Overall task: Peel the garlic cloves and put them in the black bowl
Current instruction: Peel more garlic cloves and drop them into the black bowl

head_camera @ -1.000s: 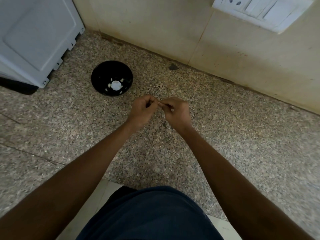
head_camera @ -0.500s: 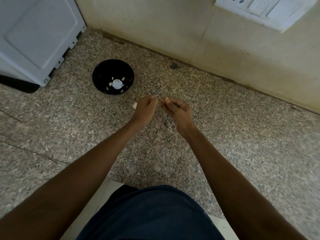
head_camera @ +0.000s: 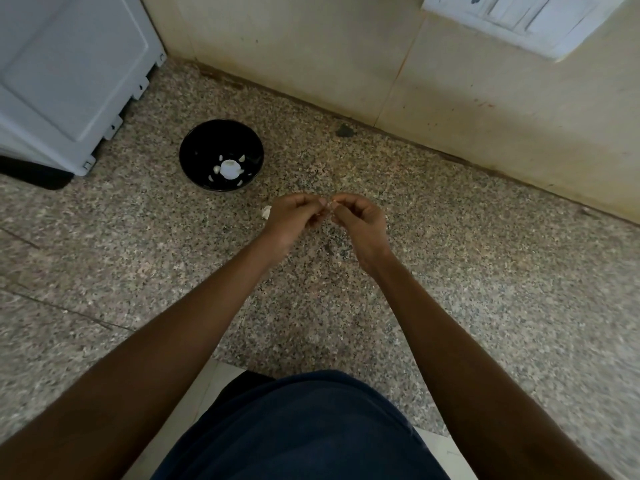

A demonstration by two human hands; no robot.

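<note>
A black bowl (head_camera: pixel 194 147) stands on the speckled granite counter, left of and beyond my hands; several pale peeled garlic cloves (head_camera: pixel 229 168) lie in its bottom. My left hand (head_camera: pixel 294 216) and my right hand (head_camera: pixel 360 220) meet fingertip to fingertip above the counter, both pinching one small garlic clove (head_camera: pixel 329 202), which is mostly hidden by the fingers. A white scrap of garlic (head_camera: pixel 266 212) lies on the counter just left of my left hand.
A white appliance (head_camera: pixel 69 74) stands at the back left, close to the bowl. The tiled wall (head_camera: pixel 346 57) runs behind, with a switch panel (head_camera: pixel 526 19) at the top right. A small dark bit (head_camera: pixel 344 130) lies by the wall's foot.
My hands parted slightly half a second ago and have come back together on the clove. A white scrap now shows on the counter left of my left hand.
</note>
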